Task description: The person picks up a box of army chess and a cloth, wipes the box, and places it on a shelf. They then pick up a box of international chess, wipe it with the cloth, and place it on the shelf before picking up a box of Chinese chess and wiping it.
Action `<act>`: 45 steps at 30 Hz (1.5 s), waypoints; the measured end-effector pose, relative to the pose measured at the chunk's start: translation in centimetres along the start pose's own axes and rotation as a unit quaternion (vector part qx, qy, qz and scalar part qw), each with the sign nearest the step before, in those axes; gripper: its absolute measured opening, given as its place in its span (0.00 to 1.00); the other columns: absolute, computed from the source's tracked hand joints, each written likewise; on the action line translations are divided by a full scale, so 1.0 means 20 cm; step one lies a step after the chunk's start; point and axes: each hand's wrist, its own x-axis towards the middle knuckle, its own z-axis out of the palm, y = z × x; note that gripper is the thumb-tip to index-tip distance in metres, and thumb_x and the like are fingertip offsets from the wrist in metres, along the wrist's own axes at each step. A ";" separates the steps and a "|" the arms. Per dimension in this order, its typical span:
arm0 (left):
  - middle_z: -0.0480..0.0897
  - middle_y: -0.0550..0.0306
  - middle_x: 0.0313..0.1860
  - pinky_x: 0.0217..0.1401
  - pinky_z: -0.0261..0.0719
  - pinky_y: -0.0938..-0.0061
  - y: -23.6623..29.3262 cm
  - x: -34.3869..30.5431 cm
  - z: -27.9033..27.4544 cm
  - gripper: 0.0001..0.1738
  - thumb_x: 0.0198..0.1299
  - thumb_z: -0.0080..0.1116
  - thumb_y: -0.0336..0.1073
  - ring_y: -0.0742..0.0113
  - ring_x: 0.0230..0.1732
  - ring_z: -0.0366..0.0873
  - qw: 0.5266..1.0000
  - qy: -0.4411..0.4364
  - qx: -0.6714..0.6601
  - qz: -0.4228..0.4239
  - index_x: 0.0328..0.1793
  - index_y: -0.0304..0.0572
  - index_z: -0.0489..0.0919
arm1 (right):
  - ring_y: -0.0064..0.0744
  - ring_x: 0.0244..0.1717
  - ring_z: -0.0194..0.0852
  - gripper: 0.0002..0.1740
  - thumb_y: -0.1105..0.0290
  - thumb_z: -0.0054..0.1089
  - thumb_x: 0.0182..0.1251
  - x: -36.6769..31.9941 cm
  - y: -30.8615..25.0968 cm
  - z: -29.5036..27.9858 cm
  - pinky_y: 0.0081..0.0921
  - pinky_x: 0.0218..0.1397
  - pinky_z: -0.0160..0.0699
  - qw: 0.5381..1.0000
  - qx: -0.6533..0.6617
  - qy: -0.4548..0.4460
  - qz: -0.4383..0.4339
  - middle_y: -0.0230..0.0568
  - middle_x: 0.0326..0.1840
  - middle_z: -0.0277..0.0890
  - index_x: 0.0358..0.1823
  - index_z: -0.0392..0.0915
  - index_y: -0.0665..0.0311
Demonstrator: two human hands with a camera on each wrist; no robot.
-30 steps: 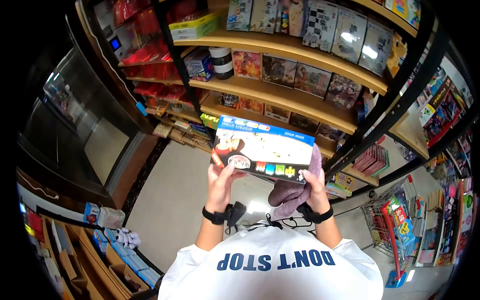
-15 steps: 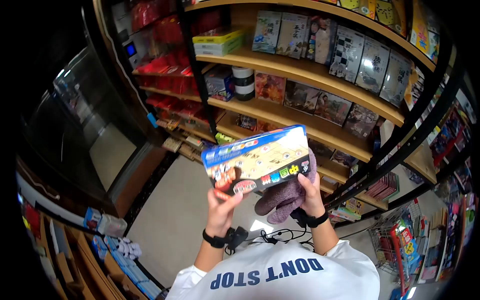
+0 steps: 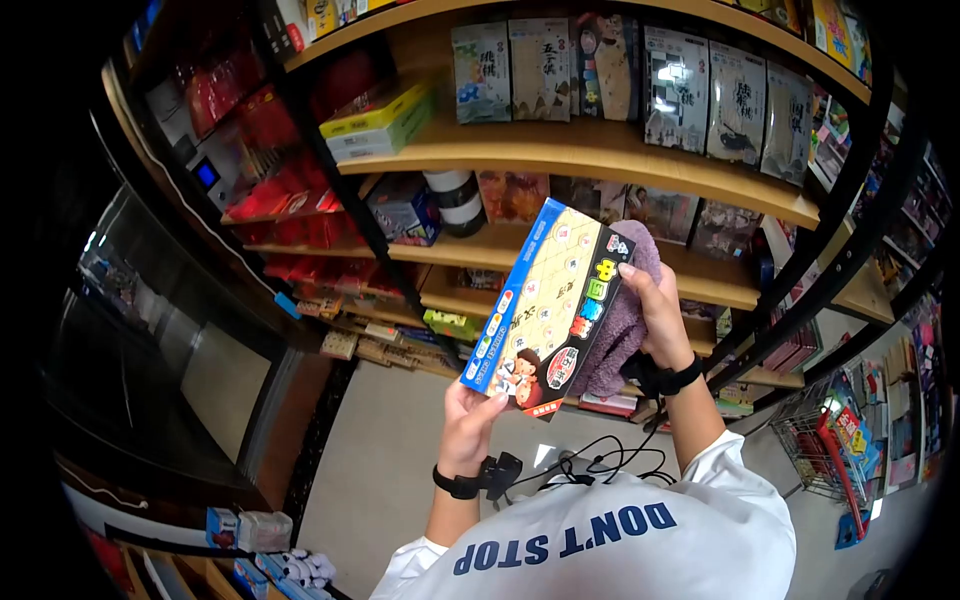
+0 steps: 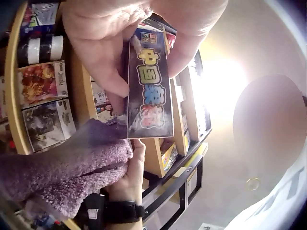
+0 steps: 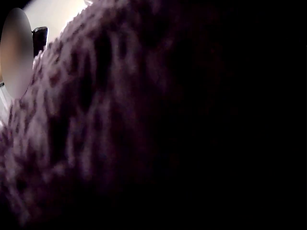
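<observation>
A Chinese chess box (image 3: pixel 548 305), blue along one long edge with a printed board on its face, is held tilted in front of the shelves in the head view. My left hand (image 3: pixel 467 428) grips its lower corner, thumb on the front. At the upper right end my right hand (image 3: pixel 655 318) holds the box with its thumb on the face. The same hand also has a purple towel (image 3: pixel 612 350) bunched behind the box. In the left wrist view the box's black end panel (image 4: pixel 151 91) shows between my left thumb and fingers. Towel fabric (image 5: pixel 81 124) covers most of the right wrist view.
Wooden shelves (image 3: pixel 560 150) stand ahead, with boxed games (image 3: pixel 677 90) upright on them and a yellow-and-green box stack (image 3: pixel 380 125) at the left. Red packets (image 3: pixel 265 150) hang further left beside a dark glass door (image 3: pixel 165 330). A shopping cart (image 3: pixel 815 440) stands at the right.
The box has turned from nearly level to a steep slant, its right end raised. My right hand has moved up and right with the towel; both hands keep hold.
</observation>
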 end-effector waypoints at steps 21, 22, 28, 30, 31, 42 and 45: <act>0.75 0.63 0.31 0.34 0.66 0.87 0.14 0.80 -0.38 0.27 0.55 0.57 0.23 0.81 0.32 0.70 0.945 -0.153 0.288 -0.037 0.63 0.31 0.67 | 0.40 0.34 0.80 0.33 0.47 0.73 0.40 0.18 0.50 0.13 0.31 0.39 0.75 0.880 -0.452 -0.147 0.013 0.51 0.34 0.80 0.37 0.78 0.70; 0.73 0.67 0.26 0.29 0.61 0.89 0.13 0.82 -0.43 0.27 0.55 0.57 0.23 0.83 0.28 0.66 0.940 -0.158 0.298 -0.042 0.63 0.32 0.67 | 0.41 0.31 0.80 0.35 0.42 0.71 0.39 0.14 0.53 0.15 0.31 0.36 0.76 0.884 -0.440 -0.143 0.062 0.51 0.30 0.80 0.34 0.79 0.70; 0.75 0.65 0.22 0.24 0.56 0.89 0.09 0.88 -0.47 0.30 0.56 0.58 0.29 0.85 0.21 0.62 0.950 -0.203 0.231 -0.056 0.66 0.34 0.64 | 0.30 0.30 0.79 0.30 0.51 0.74 0.42 -0.02 0.66 0.21 0.26 0.35 0.75 0.919 -0.379 -0.064 0.083 0.46 0.30 0.80 0.37 0.77 0.71; 0.80 0.56 0.33 0.27 0.63 0.89 0.09 0.91 -0.57 0.31 0.64 0.51 0.46 0.80 0.23 0.69 0.947 -0.224 0.217 -0.076 0.66 0.30 0.63 | 0.26 0.29 0.76 0.29 0.54 0.76 0.43 -0.04 0.65 0.23 0.24 0.36 0.75 0.892 -0.441 -0.048 0.086 0.42 0.29 0.79 0.38 0.77 0.71; 0.80 0.51 0.39 0.33 0.67 0.86 0.08 0.91 -0.58 0.31 0.65 0.47 0.48 0.76 0.30 0.72 0.964 -0.190 0.154 -0.102 0.66 0.30 0.63 | 0.24 0.33 0.75 0.29 0.58 0.76 0.43 -0.06 0.68 0.22 0.23 0.39 0.75 0.911 -0.404 -0.010 0.076 0.40 0.32 0.80 0.41 0.76 0.72; 0.77 0.51 0.50 0.51 0.72 0.74 0.21 0.92 -1.23 0.23 0.67 0.41 0.44 0.66 0.48 0.75 0.987 0.064 0.132 -0.061 0.61 0.35 0.69 | 0.23 0.40 0.73 0.19 0.67 0.63 0.60 -0.17 0.38 0.03 0.23 0.46 0.74 0.810 -0.293 0.473 -0.183 0.35 0.42 0.75 0.50 0.71 0.68; 0.79 0.53 0.43 0.46 0.73 0.78 0.20 0.86 -1.27 0.19 0.66 0.41 0.40 0.70 0.41 0.77 0.974 0.123 0.186 -0.032 0.56 0.36 0.71 | 0.24 0.41 0.73 0.19 0.63 0.61 0.64 -0.20 0.26 -0.05 0.23 0.46 0.73 0.763 -0.299 0.503 -0.274 0.36 0.43 0.74 0.49 0.70 0.69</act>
